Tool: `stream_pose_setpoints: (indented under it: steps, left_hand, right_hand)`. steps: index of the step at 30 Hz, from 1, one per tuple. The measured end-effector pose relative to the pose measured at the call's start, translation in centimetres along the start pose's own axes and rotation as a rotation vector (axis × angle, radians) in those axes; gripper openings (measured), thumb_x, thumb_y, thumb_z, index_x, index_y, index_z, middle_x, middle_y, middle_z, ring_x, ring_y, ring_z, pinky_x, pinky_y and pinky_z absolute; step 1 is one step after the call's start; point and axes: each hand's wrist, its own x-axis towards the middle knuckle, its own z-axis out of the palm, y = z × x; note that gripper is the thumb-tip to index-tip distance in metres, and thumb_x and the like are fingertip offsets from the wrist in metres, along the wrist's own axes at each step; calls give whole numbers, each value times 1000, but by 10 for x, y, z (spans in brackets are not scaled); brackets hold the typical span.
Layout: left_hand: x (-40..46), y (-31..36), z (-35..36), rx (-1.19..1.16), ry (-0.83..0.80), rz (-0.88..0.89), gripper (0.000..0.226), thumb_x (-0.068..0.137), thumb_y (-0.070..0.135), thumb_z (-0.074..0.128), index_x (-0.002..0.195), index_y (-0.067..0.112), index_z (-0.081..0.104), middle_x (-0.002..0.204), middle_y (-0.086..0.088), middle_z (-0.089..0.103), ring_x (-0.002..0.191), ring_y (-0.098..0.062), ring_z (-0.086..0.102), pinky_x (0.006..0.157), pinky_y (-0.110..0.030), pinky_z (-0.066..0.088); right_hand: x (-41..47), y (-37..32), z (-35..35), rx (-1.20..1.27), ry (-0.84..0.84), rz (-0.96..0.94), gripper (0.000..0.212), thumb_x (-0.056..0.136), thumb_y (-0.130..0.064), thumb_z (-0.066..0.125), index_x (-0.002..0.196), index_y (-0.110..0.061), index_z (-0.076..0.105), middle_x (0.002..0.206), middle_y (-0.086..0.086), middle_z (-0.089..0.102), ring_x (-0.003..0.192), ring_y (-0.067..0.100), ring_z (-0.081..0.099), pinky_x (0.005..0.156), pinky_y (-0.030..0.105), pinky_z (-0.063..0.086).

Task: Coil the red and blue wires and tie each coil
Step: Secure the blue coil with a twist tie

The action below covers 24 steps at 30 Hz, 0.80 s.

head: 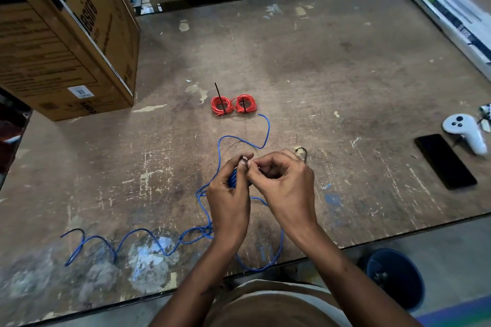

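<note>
Head view: left hand (pixel 228 194) grips the small blue wire coil (pixel 233 178); right hand (pixel 284 183) pinches at its top, loose thin blue wire (pixel 148 236) trailing leftward.

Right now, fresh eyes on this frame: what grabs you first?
The two hands meeting at centre: the left hand grips a small blue coil while the right hand pinches at its top. Loose blue wire snakes from there toward the table's near-left edge. Just beyond the hands lie two red coils side by side, each with a black tie; a big cardboard box fills the far-left corner.
</note>
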Motion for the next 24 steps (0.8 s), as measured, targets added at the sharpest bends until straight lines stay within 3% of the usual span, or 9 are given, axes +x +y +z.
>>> stream_pose_setpoints:
  steps: [5,10,14,19,24]
  left_hand:
    - [0,1,0,-7,-2,-5,22,108,12,61,112,23,80,106,9,81,100,-13,76,92,-50,61]
    - [1,-1,-1,-59,-12,-28,20,109,14,60,116,16,79,110,2,81,104,-23,77,90,-56,63]
    - [0,1,-1,-56,5,-31,21,108,11,61,112,20,79,106,5,81,100,-14,77,90,-51,63]
    - [1,-2,-3,-43,-12,-31,21,109,14,60,116,17,79,110,4,81,104,-20,77,92,-55,62]
    - [1,-5,-4,-1,-3,-8,19,107,13,62,113,17,79,106,5,81,101,-19,77,90,-56,60]
  right_hand:
    - [-1,0,0,18,5,-2,7,84,-20,87,81,-21,82,78,-8,71,71,11,70,67,30,58]
    - [-2,1,0,11,10,-11,8,84,-19,87,80,-21,80,76,-8,69,71,12,69,66,30,56]
    - [-1,0,1,22,8,-12,7,84,-19,87,81,-20,81,77,-8,69,70,11,69,66,27,56]
    - [-1,1,3,11,6,-13,9,83,-19,88,79,-21,80,76,-9,68,70,11,70,67,33,57]
    - [-2,-1,4,11,12,-18,11,84,-18,89,78,-21,80,74,-18,65,69,9,69,65,21,53]
